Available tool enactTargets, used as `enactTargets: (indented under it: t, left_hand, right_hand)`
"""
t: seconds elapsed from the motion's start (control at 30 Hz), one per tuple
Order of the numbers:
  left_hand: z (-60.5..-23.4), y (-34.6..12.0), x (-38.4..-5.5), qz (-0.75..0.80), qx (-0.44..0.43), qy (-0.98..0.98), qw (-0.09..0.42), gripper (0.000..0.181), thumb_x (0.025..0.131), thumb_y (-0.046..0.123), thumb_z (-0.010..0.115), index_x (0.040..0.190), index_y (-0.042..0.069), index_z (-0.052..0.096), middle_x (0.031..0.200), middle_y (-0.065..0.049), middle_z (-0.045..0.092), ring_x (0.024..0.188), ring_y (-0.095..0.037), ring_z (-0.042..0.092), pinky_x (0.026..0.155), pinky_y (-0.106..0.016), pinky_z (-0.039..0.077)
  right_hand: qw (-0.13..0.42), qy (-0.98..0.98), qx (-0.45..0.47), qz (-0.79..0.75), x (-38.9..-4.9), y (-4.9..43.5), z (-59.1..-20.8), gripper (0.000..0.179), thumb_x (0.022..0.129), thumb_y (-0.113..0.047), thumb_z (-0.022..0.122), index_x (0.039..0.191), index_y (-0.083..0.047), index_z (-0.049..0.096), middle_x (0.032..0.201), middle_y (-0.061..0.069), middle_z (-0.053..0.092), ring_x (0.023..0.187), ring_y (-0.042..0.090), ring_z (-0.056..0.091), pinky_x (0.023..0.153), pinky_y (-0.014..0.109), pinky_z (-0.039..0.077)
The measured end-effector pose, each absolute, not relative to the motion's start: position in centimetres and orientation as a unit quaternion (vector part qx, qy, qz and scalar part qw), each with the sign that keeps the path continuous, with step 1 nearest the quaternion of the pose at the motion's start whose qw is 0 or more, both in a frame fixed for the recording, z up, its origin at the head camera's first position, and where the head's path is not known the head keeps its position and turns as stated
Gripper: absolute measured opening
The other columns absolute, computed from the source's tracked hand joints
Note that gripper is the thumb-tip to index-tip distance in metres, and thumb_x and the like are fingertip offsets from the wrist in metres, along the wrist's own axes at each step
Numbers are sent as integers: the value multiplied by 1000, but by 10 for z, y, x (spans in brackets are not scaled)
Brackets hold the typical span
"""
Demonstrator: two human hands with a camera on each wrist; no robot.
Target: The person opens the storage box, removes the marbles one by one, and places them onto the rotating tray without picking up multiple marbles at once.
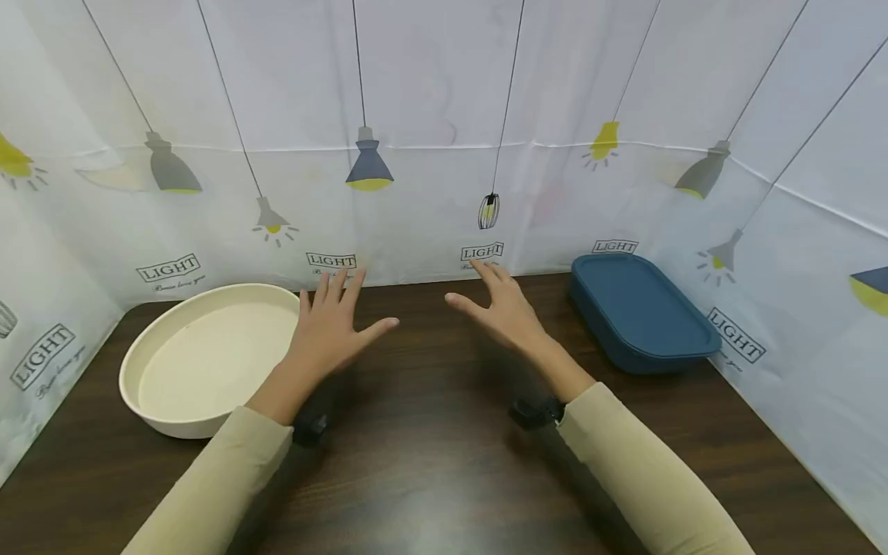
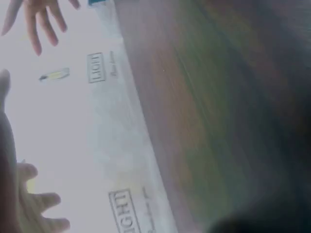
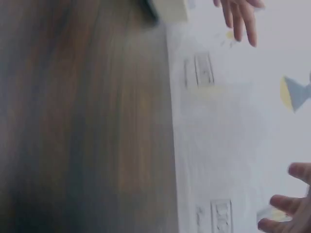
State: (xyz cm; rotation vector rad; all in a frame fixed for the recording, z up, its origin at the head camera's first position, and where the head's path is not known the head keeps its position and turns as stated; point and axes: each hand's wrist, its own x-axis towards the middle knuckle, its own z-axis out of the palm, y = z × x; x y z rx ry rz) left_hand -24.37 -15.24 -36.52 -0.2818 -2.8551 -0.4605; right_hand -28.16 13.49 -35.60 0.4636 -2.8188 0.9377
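Both hands hover over the dark wooden table (image 1: 430, 432), holding nothing. My left hand (image 1: 326, 327), fingers spread and thumb out to the right, overlaps the right rim of a round cream tray (image 1: 215, 362) in the head view. My right hand (image 1: 502, 308) is raised with its fingers extended and thumb pointing left. To its right stands a blue rectangular container (image 1: 641, 308) with a flat lid on. In the left wrist view, spread fingers of the right hand (image 2: 43, 22) show at the top; the right wrist view shows the left hand (image 3: 239, 14) likewise.
A white curtain (image 1: 430, 92) printed with hanging lamps and LIGHT labels rises behind the table and along both sides. The tray sits at the back left, the container at the back right near the curtain. Dark wrist cameras (image 1: 534, 412) are strapped under both wrists.
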Motion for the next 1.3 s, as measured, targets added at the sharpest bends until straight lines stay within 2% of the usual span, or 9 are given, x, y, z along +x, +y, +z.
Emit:
enactTargets:
  t: [0.17,0.3,0.6,0.8,0.9,1.0,1.07,1.17,1.3]
  left_hand:
    - [-364,-182,-207,-187,-149,-935,261,73,92,46,67,152,9,44,151,-17,50,143,-39,42,117,-67,25]
    - [-363,-213,-184,-220,-138,-906,333,59,89,25,71,142,5,54,139,-20,60,132,-40,52,113,-65,32]
    - [-368,-264,-151,-361,29,-879,311,54,96,18,62,149,11,50,146,-20,55,136,-41,48,113,-57,35]
    - [-361,-259,-137,-378,42,-874,303,55,97,20,61,151,18,48,149,-15,54,138,-38,48,119,-40,32]
    - [-355,-244,-136,-379,7,-871,313,57,96,18,63,151,20,48,148,-17,54,137,-37,48,118,-39,32]
    - [-351,-224,-144,-396,-32,-863,311,59,95,16,65,150,18,48,148,-16,53,138,-36,48,116,-48,34]
    - [-349,-209,-152,-410,-51,-858,305,59,95,15,66,151,14,47,150,-16,51,139,-37,47,114,-58,34]
    - [-351,-184,-166,-425,-76,-850,301,61,95,14,65,152,9,44,154,-15,47,140,-36,46,115,-58,33]
    - [-358,-149,-185,-445,-112,-839,292,65,95,16,66,153,6,40,156,-15,44,138,-35,46,117,-52,33]
  right_hand:
    - [86,-870,175,454,-260,113,-364,73,95,-62,55,156,-25,39,162,5,40,150,28,36,117,57,36]
    - [91,-815,177,543,-248,88,-370,62,97,-46,60,153,-24,43,156,3,46,146,25,42,113,54,43]
    - [98,-742,194,634,-237,44,-377,56,98,-34,62,150,-22,47,154,2,48,144,26,45,112,53,44]
    - [138,-731,223,630,-235,36,-380,59,98,-39,61,151,-18,46,152,2,50,142,22,47,112,47,45]
    - [195,-755,240,578,-237,48,-374,68,95,-55,60,150,-17,48,150,3,51,140,21,47,112,46,45]
    - [304,-789,248,472,-244,73,-369,79,91,-69,56,146,-14,53,148,9,54,139,26,49,112,49,44]
    - [387,-804,241,382,-250,95,-367,80,90,-71,55,143,-11,56,146,12,56,138,31,50,112,51,42]
    - [488,-801,217,271,-261,135,-368,80,89,-71,57,138,-8,60,143,18,58,135,38,51,113,56,38]
    - [516,-819,150,200,-272,198,-365,81,84,-69,64,138,-8,60,141,21,58,133,42,50,113,61,35]
